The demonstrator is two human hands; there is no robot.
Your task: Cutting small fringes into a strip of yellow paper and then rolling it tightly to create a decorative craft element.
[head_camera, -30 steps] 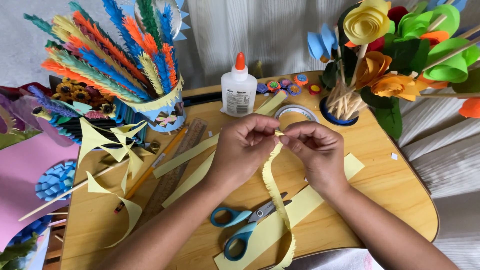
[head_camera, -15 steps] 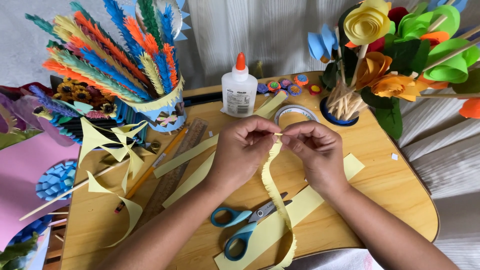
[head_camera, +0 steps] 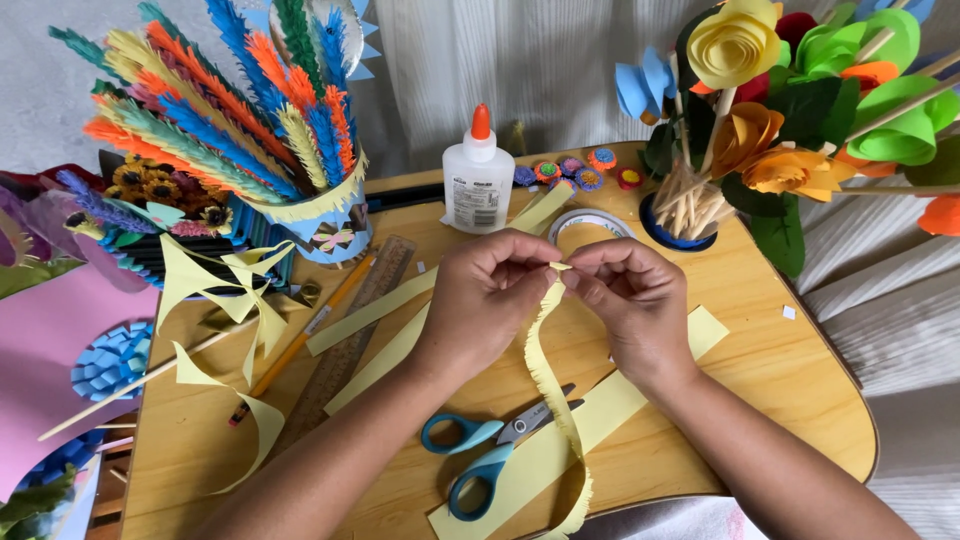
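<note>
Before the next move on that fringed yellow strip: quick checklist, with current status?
1. Both hands on the strip end: ok. The left hand and right hand pinch the top of the fringed yellow strip between their fingertips.
2. Strip hangs free: ok. It curls down from the hands toward the near table edge, passing over the flat yellow strip.
3. Scissors clear of the hands: ok. The blue-handled scissors lie on the table, below the wrists.
4. Glue bottle upright and capped: ok. The glue bottle stands behind the hands.
5. How tightly the strip end is rolled: cannot tell, the fingertips hide it.
</note>
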